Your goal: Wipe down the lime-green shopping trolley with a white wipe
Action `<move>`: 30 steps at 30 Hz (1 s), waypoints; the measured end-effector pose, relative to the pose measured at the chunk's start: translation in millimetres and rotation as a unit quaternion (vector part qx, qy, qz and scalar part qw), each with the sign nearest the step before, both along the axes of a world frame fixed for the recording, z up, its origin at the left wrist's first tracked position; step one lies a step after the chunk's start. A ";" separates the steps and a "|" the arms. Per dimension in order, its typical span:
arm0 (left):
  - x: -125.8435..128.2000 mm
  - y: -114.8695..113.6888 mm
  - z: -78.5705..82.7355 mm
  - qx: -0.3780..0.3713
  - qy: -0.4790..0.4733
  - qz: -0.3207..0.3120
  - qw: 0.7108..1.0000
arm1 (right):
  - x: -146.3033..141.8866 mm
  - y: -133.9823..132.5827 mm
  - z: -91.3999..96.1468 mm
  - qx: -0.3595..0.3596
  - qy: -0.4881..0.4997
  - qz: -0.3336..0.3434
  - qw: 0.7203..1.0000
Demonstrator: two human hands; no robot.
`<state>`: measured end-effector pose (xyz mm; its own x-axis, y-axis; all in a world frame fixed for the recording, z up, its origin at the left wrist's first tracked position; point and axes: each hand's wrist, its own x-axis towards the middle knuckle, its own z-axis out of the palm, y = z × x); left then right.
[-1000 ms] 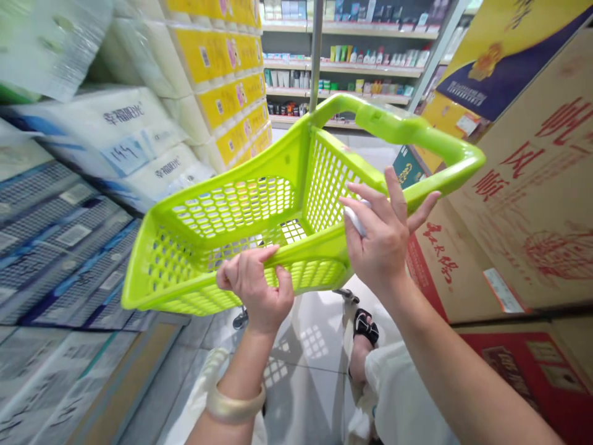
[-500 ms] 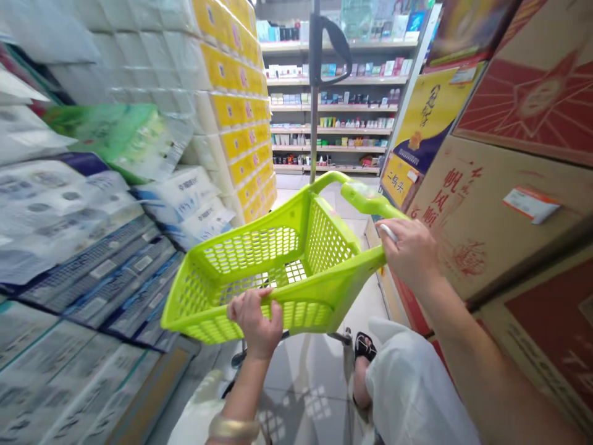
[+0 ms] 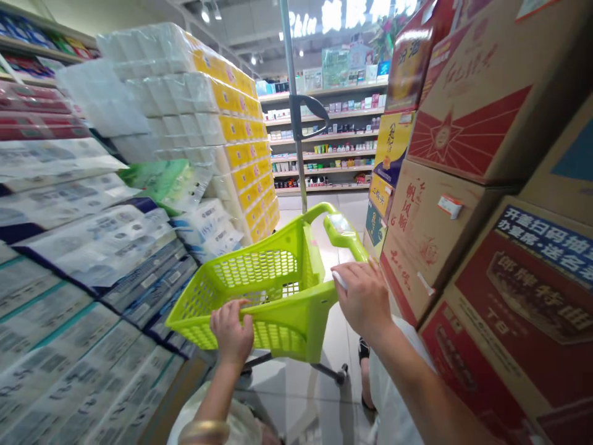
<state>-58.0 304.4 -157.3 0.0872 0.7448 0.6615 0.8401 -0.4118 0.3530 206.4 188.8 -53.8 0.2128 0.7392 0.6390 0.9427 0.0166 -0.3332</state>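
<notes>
The left hand point(image 3: 231, 337) has its fingers clenched on the near rim of a lime-green plastic shopping cart point(image 3: 259, 272), the right hand point(image 3: 364, 303) grasps its other rim with a small white object point(image 3: 339, 280) against the fingers, and toilet-paper bales point(image 3: 162, 99) stand ahead of the left fingers, cardboard cartons point(image 3: 430, 235) beside the right.

The dark red carton point(image 3: 509, 324) at lower right is showing 郎牌特曲 in large characters, beneath a blue strip point(image 3: 542, 232) beginning 开盖扫码. The brown carton point(image 3: 428, 244) at centre right is carrying 帆风顺 in red brush strokes, and the yellow card point(image 3: 380, 196) beside it is reading 二锅头. The lit sign point(image 3: 333, 15) at top centre is showing letters like "Phla"; smaller print is too small to read.
</notes>
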 end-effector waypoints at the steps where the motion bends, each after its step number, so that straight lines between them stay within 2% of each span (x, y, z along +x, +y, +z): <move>1: 3.6 -9.6 7.2 0.003 -0.002 0.001 1.000 | -5.9 -5.2 0.0 0.005 0.007 0.007 1.000; 3: 19.0 -33.2 24.1 0.020 -0.019 -0.017 0.999 | -17.2 -15.3 0.4 0.015 0.018 0.021 0.999; 7: 67.3 -82.5 58.9 0.033 -0.070 -0.163 0.983 | -39.4 -35.7 1.1 0.038 0.026 0.060 0.997; 9: 85.7 -99.8 71.1 0.024 -0.091 -0.184 0.978 | -50.4 -46.9 0.8 0.056 0.031 0.080 0.995; 11: 93.3 -111.6 77.6 0.004 -0.083 -0.174 0.981 | -60.6 -59.2 0.0 0.079 0.044 0.104 0.990; 14: 87.2 -124.5 79.6 -0.012 -0.029 -0.141 0.990 | -72.1 -79.7 -1.7 0.104 0.080 0.159 0.978; 18: 70.1 -144.0 78.7 0.040 -0.011 -0.140 0.989 | -77.6 -107.0 -6.7 0.157 0.128 0.232 0.952; 22: 60.6 -165.1 77.8 0.090 -0.023 -0.142 0.985 | -75.5 -126.2 -11.9 0.196 0.133 0.219 0.946; 26: 54.2 -182.1 76.1 0.098 -0.031 -0.155 0.982 | -67.5 -132.9 -9.3 0.162 0.122 0.251 0.946; 28: 51.5 -189.4 75.8 0.099 -0.034 -0.160 0.982 | -60.1 -130.9 -6.1 0.138 0.140 0.273 0.942; 30: 49.1 -196.0 75.8 0.097 -0.033 -0.163 0.981 | -52.2 -127.0 -3.5 0.131 0.179 0.265 0.938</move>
